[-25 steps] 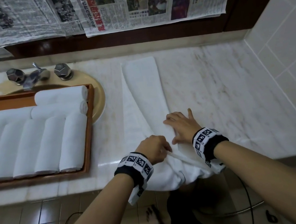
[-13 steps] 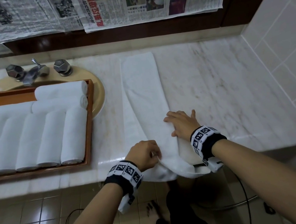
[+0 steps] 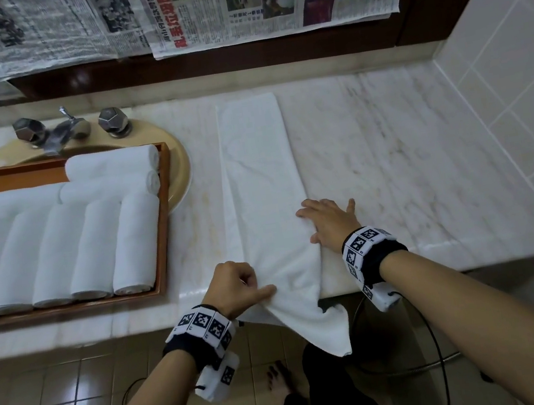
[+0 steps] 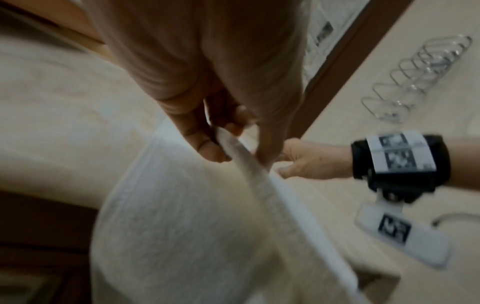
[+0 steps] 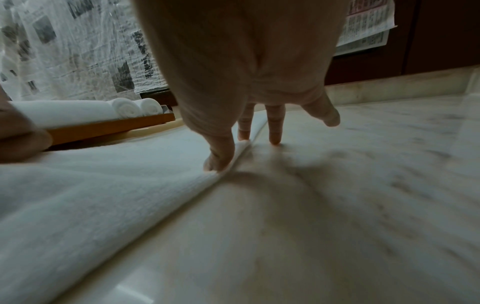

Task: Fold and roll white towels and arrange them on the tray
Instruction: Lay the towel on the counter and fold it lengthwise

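A wooden tray (image 3: 165, 238) sat at the left, over the sink (image 3: 181, 170), holding eight rolled white towels (image 3: 133, 243). To its right, a long folded towel (image 3: 259, 186) lay on the marble counter (image 3: 409, 163), its near end hanging over the edge. The left hand (image 3: 233, 287) pinched that near end with curled fingers. The right hand (image 3: 329, 224) pressed flat, fingers spread, on the towel's right edge.
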Demonstrator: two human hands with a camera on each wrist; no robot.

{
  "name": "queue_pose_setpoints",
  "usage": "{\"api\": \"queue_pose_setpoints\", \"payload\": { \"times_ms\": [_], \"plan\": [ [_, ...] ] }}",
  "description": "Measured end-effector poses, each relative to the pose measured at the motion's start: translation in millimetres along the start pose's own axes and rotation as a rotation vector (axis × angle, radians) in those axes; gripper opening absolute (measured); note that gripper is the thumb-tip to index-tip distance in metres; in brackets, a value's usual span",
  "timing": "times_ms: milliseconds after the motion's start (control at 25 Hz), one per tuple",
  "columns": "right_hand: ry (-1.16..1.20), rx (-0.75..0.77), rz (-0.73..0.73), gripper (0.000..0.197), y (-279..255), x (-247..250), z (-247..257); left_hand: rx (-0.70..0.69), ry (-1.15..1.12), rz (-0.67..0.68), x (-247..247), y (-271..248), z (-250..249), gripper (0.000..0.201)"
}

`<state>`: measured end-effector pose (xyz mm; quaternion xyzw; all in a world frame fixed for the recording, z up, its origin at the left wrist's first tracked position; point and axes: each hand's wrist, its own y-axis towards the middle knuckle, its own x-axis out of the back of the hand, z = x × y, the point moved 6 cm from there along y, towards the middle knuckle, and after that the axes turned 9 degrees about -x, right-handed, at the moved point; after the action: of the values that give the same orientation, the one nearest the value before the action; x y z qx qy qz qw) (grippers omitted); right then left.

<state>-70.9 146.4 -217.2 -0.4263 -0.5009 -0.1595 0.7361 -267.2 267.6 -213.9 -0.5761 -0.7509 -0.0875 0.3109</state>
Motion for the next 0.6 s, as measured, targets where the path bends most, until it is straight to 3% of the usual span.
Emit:
{"api": "queue_pose_setpoints", "payload": {
  "times_ms": [160,320,400,480,600],
  "plan": [
    [0.010,-0.010,0.000,0.062,-0.6,-2.8,-1.8,0.122,-0.195,-0.013,-2.8,-8.3,3.6,0.060],
    [0.016,-0.018,0.001,0.063,-0.8,-5.3,-1.3,0.334,-0.255,-0.161,3.7,-17.5,11.9,0.068],
    [0.027,-0.027,0.000,0.064,-0.9,-7.2,-1.7,0.439,-0.276,-0.149,3.1,-21.8,12.6,0.059],
    [0.039,-0.027,0.003,0.065,-1.0,-8.5,-2.3,0.507,-0.297,-0.074,-4.8,-26.5,12.5,0.038],
    [0.079,-0.040,0.020,0.066,-1.7,-9.7,-2.8,0.516,-0.317,0.004,-11.5,-29.8,13.5,0.023]
  ]
}}
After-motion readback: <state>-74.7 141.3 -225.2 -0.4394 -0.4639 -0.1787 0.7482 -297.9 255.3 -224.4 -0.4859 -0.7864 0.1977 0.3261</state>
